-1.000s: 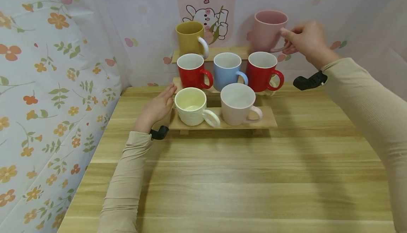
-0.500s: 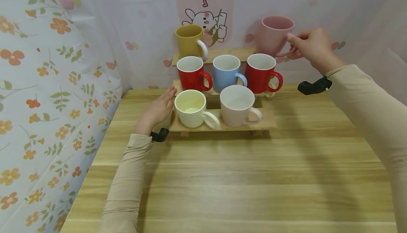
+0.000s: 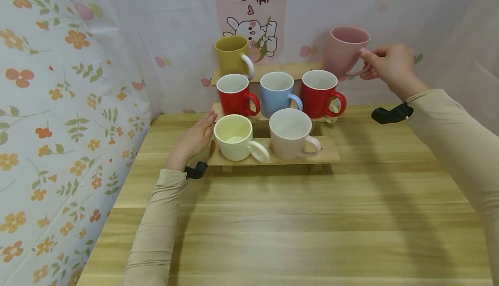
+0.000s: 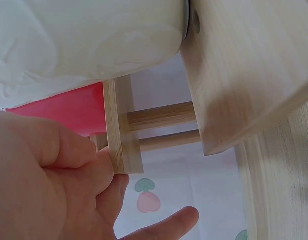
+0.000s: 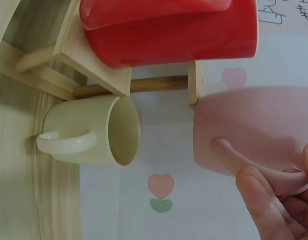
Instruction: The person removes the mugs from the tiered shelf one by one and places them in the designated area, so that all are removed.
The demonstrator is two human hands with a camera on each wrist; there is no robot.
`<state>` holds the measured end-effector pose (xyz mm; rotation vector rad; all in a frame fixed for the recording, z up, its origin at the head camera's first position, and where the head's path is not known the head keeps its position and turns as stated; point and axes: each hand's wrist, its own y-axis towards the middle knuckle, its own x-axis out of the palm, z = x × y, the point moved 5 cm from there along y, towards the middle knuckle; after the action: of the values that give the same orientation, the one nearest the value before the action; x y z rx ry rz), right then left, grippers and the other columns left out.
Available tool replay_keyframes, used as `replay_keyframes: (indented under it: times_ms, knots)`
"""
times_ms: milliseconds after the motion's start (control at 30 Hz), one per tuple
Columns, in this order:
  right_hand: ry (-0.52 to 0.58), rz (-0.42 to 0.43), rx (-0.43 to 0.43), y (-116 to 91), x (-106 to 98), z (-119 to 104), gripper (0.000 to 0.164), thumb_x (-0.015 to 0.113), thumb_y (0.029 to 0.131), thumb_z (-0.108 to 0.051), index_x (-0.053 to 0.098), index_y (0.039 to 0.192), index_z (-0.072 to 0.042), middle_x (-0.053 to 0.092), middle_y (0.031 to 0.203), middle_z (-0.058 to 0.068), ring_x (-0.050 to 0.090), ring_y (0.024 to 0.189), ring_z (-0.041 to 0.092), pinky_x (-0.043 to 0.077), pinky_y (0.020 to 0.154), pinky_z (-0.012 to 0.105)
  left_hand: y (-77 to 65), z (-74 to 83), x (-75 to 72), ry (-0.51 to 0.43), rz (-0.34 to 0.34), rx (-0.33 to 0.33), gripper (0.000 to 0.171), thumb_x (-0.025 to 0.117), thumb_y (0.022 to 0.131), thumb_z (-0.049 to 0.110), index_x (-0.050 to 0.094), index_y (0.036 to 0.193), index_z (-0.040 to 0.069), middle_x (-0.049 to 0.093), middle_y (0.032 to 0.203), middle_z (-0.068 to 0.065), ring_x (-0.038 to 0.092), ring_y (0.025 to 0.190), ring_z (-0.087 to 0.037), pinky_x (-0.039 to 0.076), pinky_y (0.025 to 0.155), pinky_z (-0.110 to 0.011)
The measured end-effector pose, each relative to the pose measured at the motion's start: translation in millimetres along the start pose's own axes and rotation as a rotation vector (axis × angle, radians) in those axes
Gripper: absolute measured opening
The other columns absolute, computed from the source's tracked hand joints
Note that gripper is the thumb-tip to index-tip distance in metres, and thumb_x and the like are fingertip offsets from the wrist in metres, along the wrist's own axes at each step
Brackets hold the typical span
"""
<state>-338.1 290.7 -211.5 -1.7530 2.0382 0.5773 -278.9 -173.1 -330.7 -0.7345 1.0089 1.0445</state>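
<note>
Shifted rightward since the earlier frame, the matte-pink ceramic mug (image 3: 341, 56), probably stiff, breakable, best taken by its handle (image 5: 236, 158), is pinched there by the right hand (image 3: 394, 67) at the tiered wooden shelf (image 3: 329, 149)'s top-right end, left hand (image 3: 192, 139) rested straight-fingered at its left.

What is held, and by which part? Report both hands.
The right hand holds the darker pink mug by its handle. The left hand touches the wooden rack at one end; whether it grips cannot be told.
</note>
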Motion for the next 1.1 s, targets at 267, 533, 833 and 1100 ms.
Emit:
replay_keyframes:
  times_ms: [267,533,833,1100]
  knots:
    - [0.039,0.005,-0.012,-3,-6,7,0.038,0.058,0.089,-0.044,0.060,0.096,-0.007,0.061,0.060,-0.014,0.065,0.054,-0.001,0.053,0.053,0.014,-2.1,1.1,0.2,-0.003,-0.007,-0.019,0.052,0.025,0.104,0.023,0.017,0.154,0.013,0.008,0.162,-0.002,0.019,0.146,-0.027,0.022,0.116,-0.050]
    - [-0.051,0.012,0.002,-6,-14,23,0.041,0.055,0.089,-0.050,0.062,0.089,-0.010,0.061,0.057,-0.018,0.064,0.054,-0.004,0.051,0.054,0.011,-1.6,2.5,0.6,-0.001,-0.007,-0.014,0.052,0.024,0.104,0.023,0.017,0.154,0.013,0.009,0.162,-0.002,0.019,0.146,-0.027,0.022,0.116,-0.050]
    - [-0.192,0.058,0.000,-8,-21,39,0.063,0.048,0.093,-0.052,0.061,0.115,0.005,0.054,0.050,-0.029,0.060,0.049,-0.008,0.046,0.054,0.006,0.1,3.8,0.7,0.003,0.000,-0.009,0.051,0.024,0.104,0.022,0.017,0.154,0.012,0.010,0.162,-0.004,0.019,0.146,-0.028,0.022,0.116,-0.050]
    - [-0.198,0.031,0.025,-7,-22,52,0.055,0.048,0.092,-0.053,0.065,0.103,-0.002,0.058,0.051,-0.026,0.062,0.052,-0.007,0.041,0.055,0.005,-0.9,3.3,0.2,-0.002,0.002,-0.022,0.051,0.023,0.104,0.023,0.018,0.154,0.013,0.009,0.162,-0.001,0.023,0.145,-0.030,0.024,0.115,-0.051]
